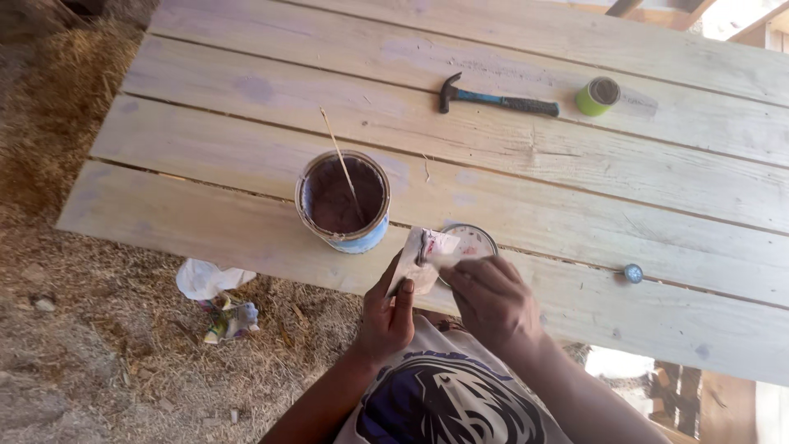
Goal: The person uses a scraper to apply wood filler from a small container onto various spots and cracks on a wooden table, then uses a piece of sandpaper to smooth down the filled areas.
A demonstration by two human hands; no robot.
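Seen from above, a person's left hand (386, 316) grips a small pale packet (415, 261) at the near edge of a plank table (575, 156), while the right hand (491, 300) pinches its top corner, apparently to open it; a firm grip low down and a slow pull should prevent spills. Just beyond stand a lid (475, 240) and an open paint can (343, 200) with a stick (341, 160). Farther off lie a hammer (493, 100) and green tape (598, 95). Straw (123, 362) covers the ground.

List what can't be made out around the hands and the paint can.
- Head view: the small package in the left hand is blurred; its contents can't be told.
- The lid is half covered by the right hand.
- The stick's lower end is sunk in the paint can.
- The small round thing is too small to identify.
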